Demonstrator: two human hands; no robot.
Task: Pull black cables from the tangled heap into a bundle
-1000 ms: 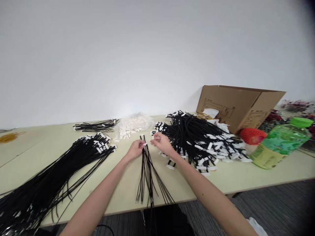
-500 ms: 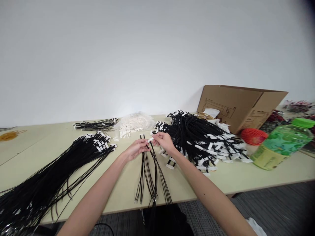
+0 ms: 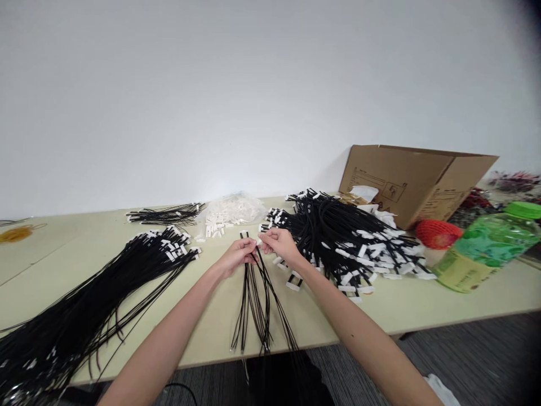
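Note:
Above the table my left hand (image 3: 239,254) is closed in a pinch at the upper end of thin black cables (image 3: 252,301). Close beside it, fingertip to fingertip, my right hand (image 3: 279,243) pinches a small white connector (image 3: 259,242), mostly covered by the fingers. The cables fan out below both hands toward the table's front edge. To the right of my right hand lies a big heap of black cables with white connectors (image 3: 338,231). On the left a long bundle of black cables (image 3: 114,276) stretches to the near edge.
A clear plastic bag of white connectors (image 3: 236,210) lies at the back, with a small cable bundle (image 3: 167,214) left of it. At right stand an open cardboard box (image 3: 393,180), a red netted item (image 3: 438,234) and a green-capped bottle (image 3: 486,248). Yellow bands (image 3: 17,234) lie far left.
My two hands have drawn slightly closer together, and less of the white connector shows between the fingertips. The rest of the table looks the same.

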